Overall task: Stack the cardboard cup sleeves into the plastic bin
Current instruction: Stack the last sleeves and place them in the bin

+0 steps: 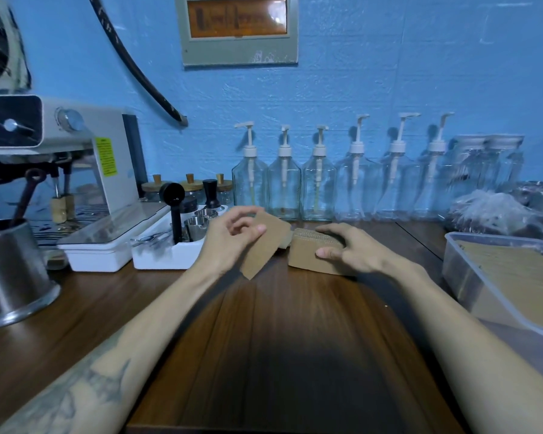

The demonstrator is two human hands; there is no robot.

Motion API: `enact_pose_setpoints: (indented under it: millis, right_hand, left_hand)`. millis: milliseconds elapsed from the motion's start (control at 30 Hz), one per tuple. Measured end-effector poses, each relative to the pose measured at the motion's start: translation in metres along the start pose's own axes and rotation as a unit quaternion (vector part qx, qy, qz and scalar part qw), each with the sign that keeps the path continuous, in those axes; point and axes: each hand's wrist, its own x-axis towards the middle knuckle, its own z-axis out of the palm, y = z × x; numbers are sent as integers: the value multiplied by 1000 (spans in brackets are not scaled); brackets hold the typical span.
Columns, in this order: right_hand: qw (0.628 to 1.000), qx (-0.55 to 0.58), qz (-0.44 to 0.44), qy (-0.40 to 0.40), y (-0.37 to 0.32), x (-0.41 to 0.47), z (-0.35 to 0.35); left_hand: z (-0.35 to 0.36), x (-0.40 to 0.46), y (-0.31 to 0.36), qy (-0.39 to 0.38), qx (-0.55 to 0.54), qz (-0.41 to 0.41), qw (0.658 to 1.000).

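The left hand (232,236) has a single cardboard sleeve (265,245) up off the bench (279,324), tilted, its lower corner hanging just above the wood. The sleeve lies across the palm side of the hand, thumb on the near face, the other fingers curled loosely at its top edge; whether they truly pinch it or merely steady it is hard to tell through the blur. Beside it, the right hand (348,249) presses down on the stack of sleeves (314,255), which sits toward the back of the bench in front of the pump bottles (317,183). The fingers drape over the stack's top edge, the thumb is flat against its near face, a firm clamp round the bundle.

The plastic bin (470,277) waits at the right edge of the bench, well apart from both hands, and it already shows a layer of brown card inside.

The step in hand looks like peeling one sleeve away from the bundle. To do it well, the right hand should hold the stack square so nothing fans out, while the left gets a clean thumb-and-finger pinch near the sleeve's middle, keeping it flat. Then carry it rightward, over the bin's near wall, and lay it aligned with the card already there, edges matching. A loose hold could let it twist or slip.
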Motion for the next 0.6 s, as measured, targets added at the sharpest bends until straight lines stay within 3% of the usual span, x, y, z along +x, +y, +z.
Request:
enact_pose_setpoints:
  millis: [133, 267, 600]
  right_hand:
    - [1000, 22, 11, -4, 4, 2, 0]
    - [999, 39, 19, -10, 5, 2, 0]
    - [998, 58, 15, 24, 3, -1, 8]
  left_hand:
    - [20, -5, -4, -98, 130, 41, 986]
    - [24, -9, -11, -130, 223, 84, 962]
    - [54, -8, -17, -79, 135, 81, 984]
